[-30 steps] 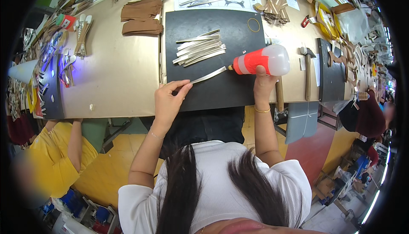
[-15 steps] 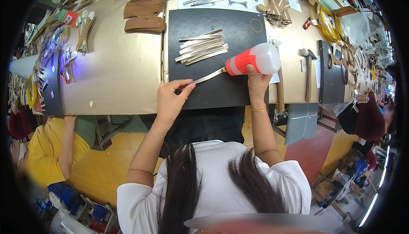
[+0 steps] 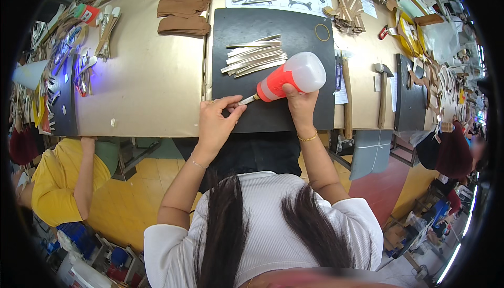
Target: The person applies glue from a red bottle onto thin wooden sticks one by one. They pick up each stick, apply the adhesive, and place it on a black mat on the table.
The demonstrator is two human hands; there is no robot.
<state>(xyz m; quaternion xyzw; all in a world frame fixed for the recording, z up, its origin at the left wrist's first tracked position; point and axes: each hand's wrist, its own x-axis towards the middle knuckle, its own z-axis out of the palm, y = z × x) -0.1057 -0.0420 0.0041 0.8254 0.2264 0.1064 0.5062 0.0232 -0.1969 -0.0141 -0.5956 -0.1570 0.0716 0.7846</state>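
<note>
Glue work on the black mat (image 3: 247,23), near edge of the table (image 3: 152,86).
My right hand (image 3: 300,102) is wrapped around one orange-and-white bottle (image 3: 290,77), tilted so its nozzle meets one thin strip (image 3: 247,99) pinched flat by my left hand (image 3: 216,117); one pile of strips (image 3: 254,57) waits farther back.

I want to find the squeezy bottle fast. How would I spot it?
Look at the black mat in the middle of the long tan table. At its near edge, the right hand tilts the bottle. Only it has an orange body and a cloudy white end.
</note>
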